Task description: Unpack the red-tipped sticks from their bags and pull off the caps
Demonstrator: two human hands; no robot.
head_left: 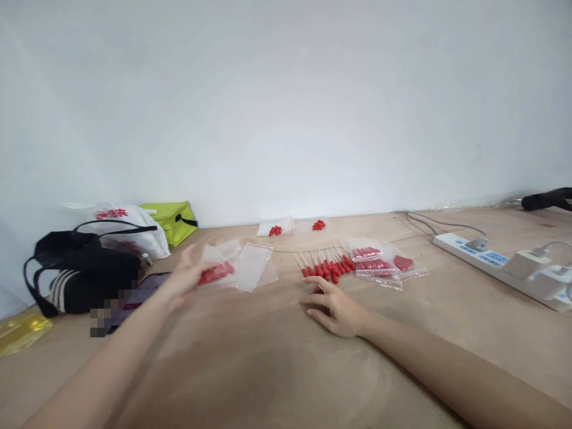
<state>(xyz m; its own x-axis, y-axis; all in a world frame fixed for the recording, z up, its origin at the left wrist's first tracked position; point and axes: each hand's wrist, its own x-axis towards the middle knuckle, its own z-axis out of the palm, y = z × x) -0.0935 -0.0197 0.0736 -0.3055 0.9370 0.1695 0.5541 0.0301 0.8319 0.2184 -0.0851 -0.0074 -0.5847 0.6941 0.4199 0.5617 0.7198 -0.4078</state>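
My left hand (pixel 184 277), smeared by motion, is closed at the left edge of a clear plastic bag (pixel 217 271) with red pieces in it; the bag is blurred too. Just right of it lies a flat, clear zip bag (pixel 256 266) with a red line along its top. My right hand (pixel 336 307) rests on the table, fingers apart and loosely bent, nothing visible in them. Its fingertips are just in front of a fanned pile of white sticks with red ends (pixel 328 268). Filled zip bags (pixel 375 265) with red pieces overlap right of the pile.
Small red pieces (pixel 275 230) lie on clear bags by the wall. At left are a black bag (pixel 93 280), a white plastic bag (pixel 134 235), a green bag (pixel 172 223) and a phone (pixel 138 298). A white power strip (pixel 496 265) with plugs and cables stands right.
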